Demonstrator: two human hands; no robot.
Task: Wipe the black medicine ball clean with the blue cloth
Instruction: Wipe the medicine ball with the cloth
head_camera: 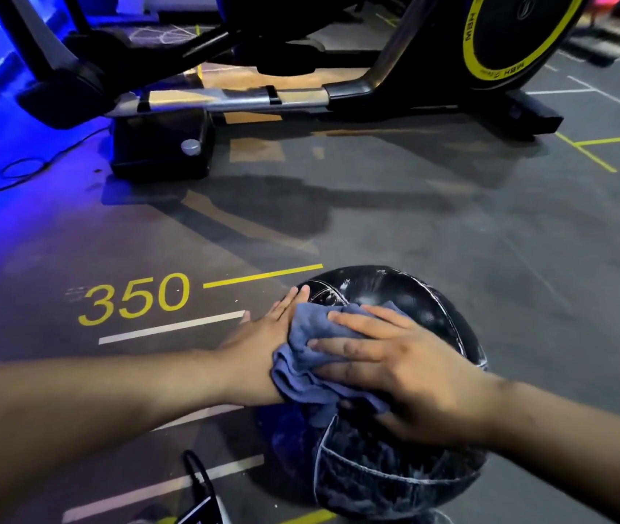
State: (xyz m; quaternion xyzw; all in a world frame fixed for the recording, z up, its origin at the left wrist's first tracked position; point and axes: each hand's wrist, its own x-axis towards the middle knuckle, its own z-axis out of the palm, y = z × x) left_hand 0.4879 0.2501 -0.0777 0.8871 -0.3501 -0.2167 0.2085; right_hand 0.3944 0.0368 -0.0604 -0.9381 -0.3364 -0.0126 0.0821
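Note:
The black medicine ball (410,300) sits on the grey gym floor at the lower right, with white stitching and pale smears on its skin. A crumpled blue cloth (310,330) lies on its top left side. My right hand (395,368) lies flat on the cloth with straight, spread fingers, pressing it against the ball. My left hand (267,330) rests against the ball's left side with straight fingers, its wrist partly hidden under the cloth.
An exercise machine (263,96) with a black and yellow flywheel (516,35) stands across the back. Yellow "350" (136,298) and white lines mark the floor on the left. A black cable (17,175) lies at the far left. A black-handled object (200,493) pokes up at the bottom.

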